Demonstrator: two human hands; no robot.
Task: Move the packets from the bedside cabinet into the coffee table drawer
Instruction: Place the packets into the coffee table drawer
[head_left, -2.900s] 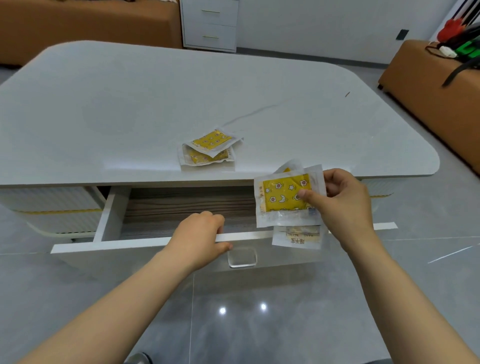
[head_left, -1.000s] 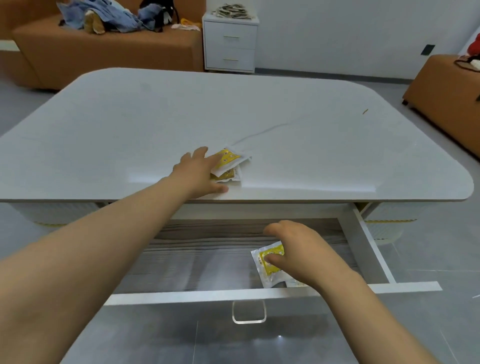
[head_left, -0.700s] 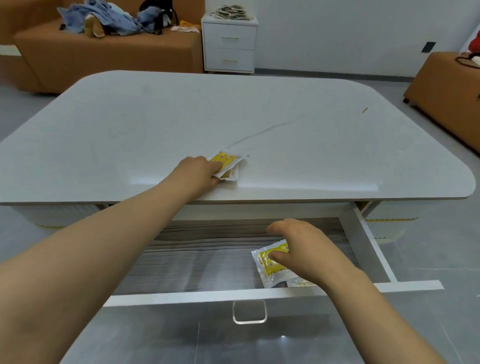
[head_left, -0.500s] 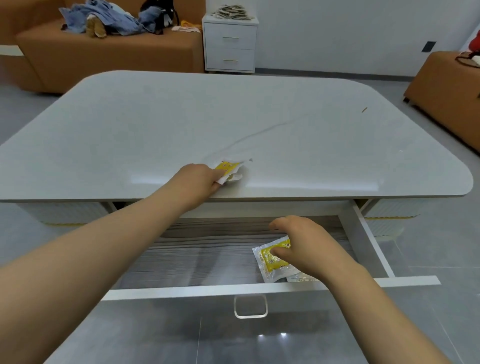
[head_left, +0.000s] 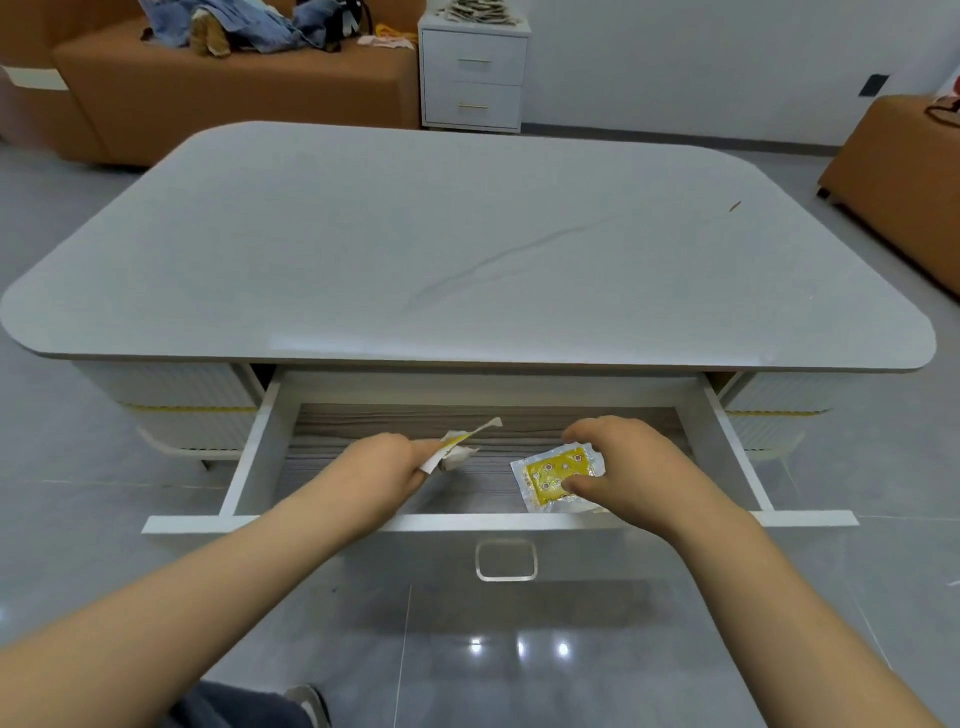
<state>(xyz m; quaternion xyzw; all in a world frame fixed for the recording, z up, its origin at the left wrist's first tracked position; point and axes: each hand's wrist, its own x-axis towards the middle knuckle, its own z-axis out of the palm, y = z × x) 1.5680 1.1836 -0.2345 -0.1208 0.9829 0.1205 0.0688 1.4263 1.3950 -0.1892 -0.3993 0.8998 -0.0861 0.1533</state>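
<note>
The drawer (head_left: 254, 452) is standing open below the near edge of the surface (head_left: 467, 234), reaching toward the person. Inside it, the left hand (head_left: 379, 470) is holding packets (head_left: 457, 449) above the middle. To its right, the right hand (head_left: 628, 467) is pinching a single packet (head_left: 556, 475) close to the front wall. The handle (head_left: 506, 560) is sitting on the drawer front, between the forearms. Behind the surface, the bedside cabinet (head_left: 472, 78) is standing against the wall, with a sofa (head_left: 234, 88) touching its left side.

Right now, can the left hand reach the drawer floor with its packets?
Probably yes: the drawer is open, the left hand holds its packets above bare floor, and the right hand grips another packet aside.
</note>
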